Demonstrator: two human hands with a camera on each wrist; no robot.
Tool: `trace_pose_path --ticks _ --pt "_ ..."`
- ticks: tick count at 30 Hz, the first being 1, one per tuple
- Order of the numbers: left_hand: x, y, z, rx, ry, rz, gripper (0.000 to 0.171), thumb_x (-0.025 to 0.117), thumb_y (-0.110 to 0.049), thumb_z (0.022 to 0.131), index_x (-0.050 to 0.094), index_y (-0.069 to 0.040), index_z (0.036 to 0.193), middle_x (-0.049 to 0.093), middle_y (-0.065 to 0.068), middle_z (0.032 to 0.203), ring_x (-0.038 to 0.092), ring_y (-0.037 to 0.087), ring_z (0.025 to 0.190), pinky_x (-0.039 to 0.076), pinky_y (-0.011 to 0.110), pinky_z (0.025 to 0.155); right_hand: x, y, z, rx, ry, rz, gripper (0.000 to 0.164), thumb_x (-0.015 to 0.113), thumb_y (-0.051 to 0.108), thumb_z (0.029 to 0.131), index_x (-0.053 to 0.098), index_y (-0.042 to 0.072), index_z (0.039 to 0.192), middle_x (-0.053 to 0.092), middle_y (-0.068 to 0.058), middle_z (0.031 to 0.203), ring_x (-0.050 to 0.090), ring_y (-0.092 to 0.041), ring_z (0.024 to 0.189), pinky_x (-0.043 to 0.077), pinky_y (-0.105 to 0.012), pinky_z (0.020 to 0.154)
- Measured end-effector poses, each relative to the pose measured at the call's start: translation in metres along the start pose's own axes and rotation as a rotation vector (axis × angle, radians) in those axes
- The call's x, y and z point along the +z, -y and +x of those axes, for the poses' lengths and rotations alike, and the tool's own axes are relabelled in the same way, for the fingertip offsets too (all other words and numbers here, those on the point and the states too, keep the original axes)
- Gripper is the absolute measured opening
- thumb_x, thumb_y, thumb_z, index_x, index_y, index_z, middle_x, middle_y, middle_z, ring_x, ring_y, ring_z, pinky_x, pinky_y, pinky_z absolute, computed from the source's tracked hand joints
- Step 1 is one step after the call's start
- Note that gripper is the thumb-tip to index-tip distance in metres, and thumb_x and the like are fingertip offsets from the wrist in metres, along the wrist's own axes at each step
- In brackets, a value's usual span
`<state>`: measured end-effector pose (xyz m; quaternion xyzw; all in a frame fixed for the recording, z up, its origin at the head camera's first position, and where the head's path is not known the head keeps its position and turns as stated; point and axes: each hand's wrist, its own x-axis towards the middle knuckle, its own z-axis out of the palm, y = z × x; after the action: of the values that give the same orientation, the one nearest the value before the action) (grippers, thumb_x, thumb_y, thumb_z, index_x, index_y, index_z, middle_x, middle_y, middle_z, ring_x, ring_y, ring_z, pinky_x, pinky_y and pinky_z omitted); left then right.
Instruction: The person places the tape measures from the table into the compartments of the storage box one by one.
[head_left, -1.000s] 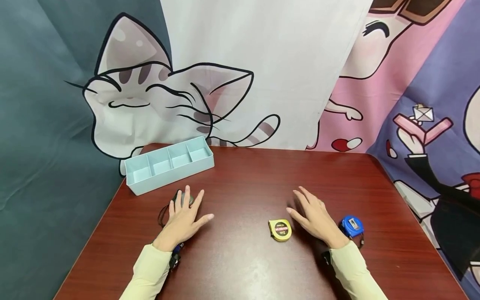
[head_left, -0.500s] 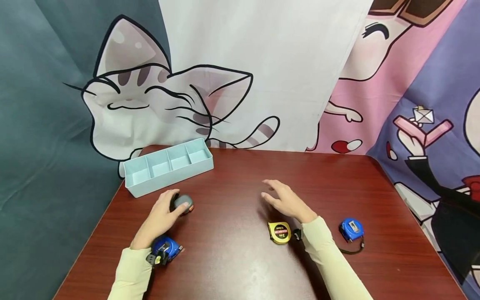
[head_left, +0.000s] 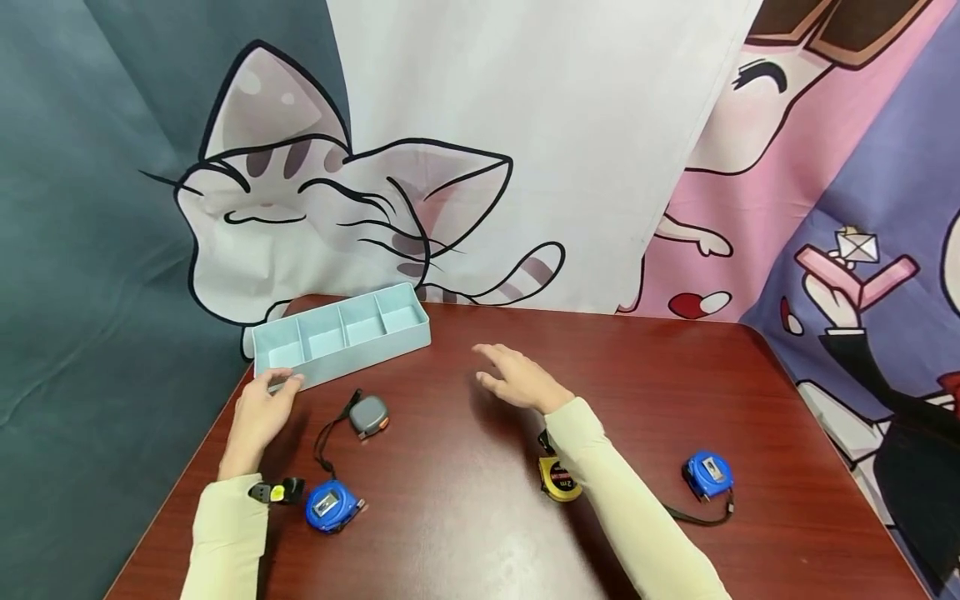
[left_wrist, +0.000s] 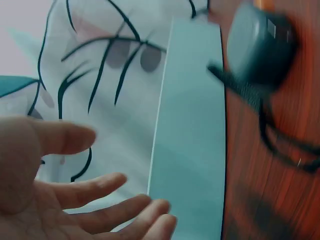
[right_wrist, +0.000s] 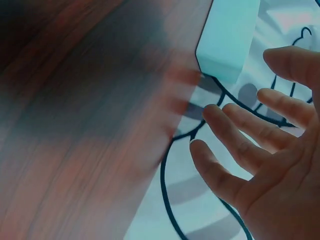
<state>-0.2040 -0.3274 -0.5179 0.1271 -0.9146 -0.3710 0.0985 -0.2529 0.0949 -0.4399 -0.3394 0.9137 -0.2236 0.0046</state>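
i see the left hand (head_left: 258, 417) at the near left corner of the pale blue four-compartment box (head_left: 367, 357), fingers loose, grasping nothing; can't tell if it touches. box sits angled at the table's (head_left: 450, 467) back left. right hand (head_left: 521, 382) hovers past the box's right end, relaxed, holding nothing. gray tape measure (head_left: 369, 416) lies before the box, left blue tape measure (head_left: 330, 506) nearer the person, yellow tape measure (head_left: 557, 482) partly behind the right sleeve (head_left: 622, 500), right blue tape measure (head_left: 708, 475) beyond it.

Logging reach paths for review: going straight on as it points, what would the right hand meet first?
Likely the light blue tray, at its right end; depth is unclear, so the right hand might pass above it.
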Motion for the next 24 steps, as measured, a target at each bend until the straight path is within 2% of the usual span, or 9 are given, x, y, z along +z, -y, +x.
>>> trace_pose_path --ticks 2,4,8,12,16,19,21,23,24 --pt "-0.002 0.008 0.007 -0.008 0.014 0.036 0.058 0.037 -0.060 0.076 0.046 -0.020 0.117 0.046 0.007 0.113 0.045 0.029 0.093 0.036 0.041 0.056 0.004 0.002 0.009 -0.004 0.018 0.013 0.044 0.045 0.033 0.084 0.036 0.018 0.125 0.040 0.002 0.121 0.037 -0.011 0.108 0.032 -0.031 0.086" --pt "-0.009 -0.002 0.004 -0.045 0.014 0.040 0.061 0.037 -0.062 0.075 0.047 -0.016 0.114 0.047 0.009 0.110 0.044 0.029 0.094 0.036 0.041 0.054 0.008 0.003 0.017 -0.003 0.032 0.034 0.044 0.045 0.033 0.085 0.036 0.018 0.125 0.039 0.002 0.122 0.037 -0.011 0.108 0.031 -0.030 0.086" --pt "-0.034 -0.052 -0.019 -0.138 0.036 0.023 0.063 0.038 -0.056 0.078 0.049 -0.002 0.108 0.048 0.018 0.104 0.039 0.038 0.095 0.035 0.047 0.059 0.016 0.007 0.034 -0.001 0.036 0.074 0.045 0.044 0.033 0.085 0.037 0.014 0.125 0.039 0.002 0.122 0.039 -0.010 0.106 0.031 -0.027 0.087" --pt "-0.047 -0.078 -0.034 -0.224 0.035 0.070 0.058 0.034 -0.049 0.083 0.050 0.004 0.100 0.046 0.025 0.103 0.034 0.045 0.097 0.031 0.050 0.071 0.023 0.012 0.049 -0.004 0.023 0.069 0.047 0.041 0.036 0.086 0.036 0.015 0.127 0.038 0.003 0.124 0.037 -0.009 0.109 0.030 -0.028 0.088" --pt "-0.047 -0.081 -0.034 -0.306 0.052 0.103 0.065 0.028 -0.054 0.082 0.051 0.005 0.093 0.045 0.027 0.100 0.036 0.045 0.092 0.032 0.050 0.068 0.030 0.017 0.062 0.040 -0.012 0.039 0.048 0.037 0.042 0.086 0.029 0.025 0.131 0.035 0.009 0.126 0.034 -0.007 0.111 0.033 -0.033 0.085" --pt "-0.044 -0.078 -0.032 -0.323 0.085 0.109 0.074 0.025 -0.057 0.081 0.046 0.011 0.102 0.041 0.031 0.103 0.035 0.047 0.092 0.031 0.052 0.069 0.035 0.020 0.069 0.081 -0.043 0.032 0.049 0.038 0.042 0.085 0.027 0.029 0.131 0.034 0.010 0.127 0.033 -0.008 0.112 0.036 -0.037 0.082" --pt "-0.041 -0.075 -0.030 -0.334 0.098 0.097 0.079 0.024 -0.058 0.081 0.038 0.013 0.113 0.035 0.034 0.109 0.030 0.049 0.096 0.029 0.055 0.072 0.038 0.022 0.073 0.095 -0.038 0.022 0.050 0.040 0.041 0.085 0.026 0.029 0.131 0.032 0.011 0.128 0.032 -0.008 0.113 0.037 -0.039 0.080" --pt "-0.037 -0.066 -0.025 -0.332 0.079 0.081 0.079 0.024 -0.057 0.081 0.034 0.012 0.118 0.033 0.034 0.112 0.027 0.050 0.100 0.027 0.056 0.075 0.040 0.023 0.078 0.106 -0.016 0.010 0.052 0.042 0.041 0.085 0.023 0.030 0.132 0.029 0.010 0.130 0.031 -0.010 0.115 0.037 -0.041 0.078" --pt "-0.035 -0.059 -0.021 -0.334 0.065 0.068 0.079 0.024 -0.058 0.080 0.033 0.010 0.120 0.033 0.033 0.115 0.026 0.049 0.102 0.029 0.054 0.071 0.041 0.024 0.080 0.114 -0.002 0.002 0.054 0.042 0.041 0.084 0.021 0.030 0.133 0.027 0.009 0.131 0.030 -0.011 0.115 0.037 -0.042 0.078"
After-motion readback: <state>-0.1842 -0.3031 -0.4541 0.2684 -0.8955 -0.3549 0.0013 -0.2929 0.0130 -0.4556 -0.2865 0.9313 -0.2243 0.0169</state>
